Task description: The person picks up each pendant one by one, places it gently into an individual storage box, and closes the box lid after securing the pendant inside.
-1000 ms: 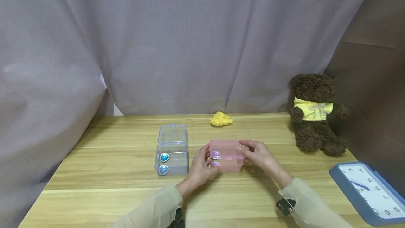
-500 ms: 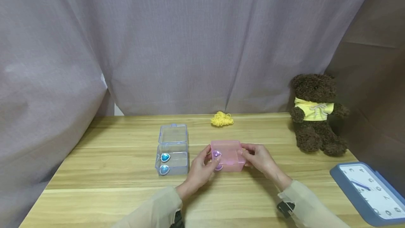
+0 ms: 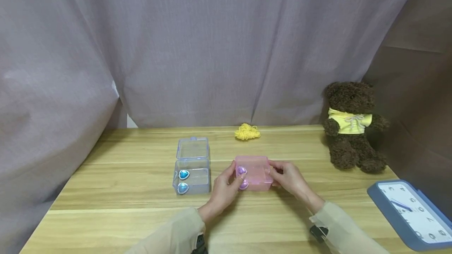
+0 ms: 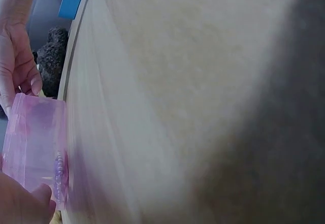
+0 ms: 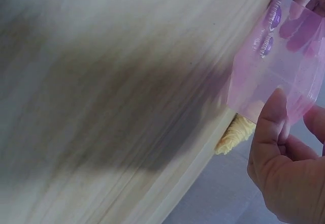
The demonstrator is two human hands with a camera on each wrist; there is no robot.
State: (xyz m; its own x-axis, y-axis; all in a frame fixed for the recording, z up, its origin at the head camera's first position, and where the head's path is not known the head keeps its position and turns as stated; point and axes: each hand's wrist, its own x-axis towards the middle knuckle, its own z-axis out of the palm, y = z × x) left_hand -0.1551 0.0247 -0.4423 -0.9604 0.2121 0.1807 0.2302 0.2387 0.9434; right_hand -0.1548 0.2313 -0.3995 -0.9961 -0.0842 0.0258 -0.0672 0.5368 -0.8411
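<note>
Both hands hold a see-through pink box [image 3: 256, 171], its lid down, at the middle of the table. My left hand [image 3: 223, 189] grips its left end, thumb on the lid. At the right end my right hand [image 3: 291, 179] pinches the box between thumb and fingers. Two purple heart gems [image 3: 243, 184] with beaded rims show through the plastic at the left side. In the right wrist view the pink box [image 5: 284, 66] also shows the hearts inside. To the left stands a clear bluish box [image 3: 199, 181] with its lid raised and two blue heart gems [image 3: 183, 188] in it.
A bundle of yellow cord [image 3: 247, 132] lies at the back of the wooden table [image 3: 141, 226]. A brown teddy bear [image 3: 351, 128] in a yellow top sits at the back right. Nearer on the right lies a blue-framed clock [image 3: 411, 214]. A grey curtain hangs behind.
The pink box's lid has come down from partly raised to flat on the box. My left thumb has moved up onto the lid. The bluish box has stayed put.
</note>
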